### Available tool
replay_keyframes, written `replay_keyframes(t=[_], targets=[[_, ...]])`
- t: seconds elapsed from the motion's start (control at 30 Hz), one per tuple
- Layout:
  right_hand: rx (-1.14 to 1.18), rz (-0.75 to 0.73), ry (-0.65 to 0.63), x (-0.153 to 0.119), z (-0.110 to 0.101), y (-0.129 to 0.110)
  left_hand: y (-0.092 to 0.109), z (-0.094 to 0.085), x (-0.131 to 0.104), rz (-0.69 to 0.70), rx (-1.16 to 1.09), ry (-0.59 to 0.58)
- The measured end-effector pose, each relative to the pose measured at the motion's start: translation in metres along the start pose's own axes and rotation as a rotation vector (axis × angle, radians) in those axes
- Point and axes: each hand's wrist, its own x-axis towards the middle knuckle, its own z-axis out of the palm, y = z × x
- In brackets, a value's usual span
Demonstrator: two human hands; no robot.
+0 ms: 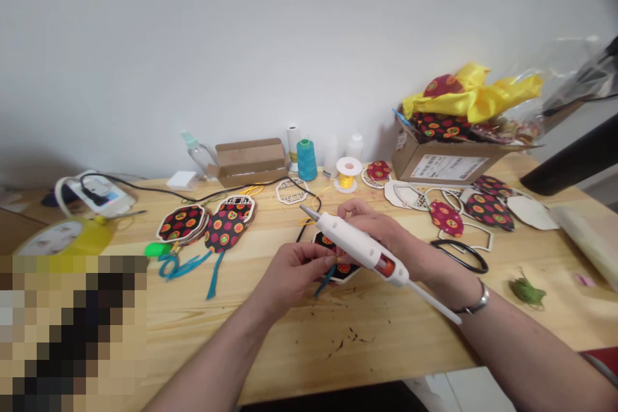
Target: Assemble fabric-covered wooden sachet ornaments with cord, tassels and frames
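White glue gun [355,244]: in curled right hand [383,230].
Black patterned piece [346,270]: beneath both hands' fingers.
Left hand [292,270]: pinched at teal ribbon [326,280].

This looks like a craft workshop: glue gun [351,241], teal thread [306,162], patterned fabric [226,230].

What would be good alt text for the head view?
A person's right grip holds a white glue gun over a dark floral piece with a teal ribbon, the left grip at its edge. Similar pieces lie left on the wooden table; teal thread and a box holding yellow fabric stand behind.
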Motion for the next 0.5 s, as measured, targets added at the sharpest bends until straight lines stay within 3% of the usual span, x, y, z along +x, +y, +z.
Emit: replay_keyframes(t=[0.5], targets=[[0.017,0.037,0.057,-0.002,-0.005,0.005,-0.001,-0.002,0.001,0.016,0.023,0.058]])
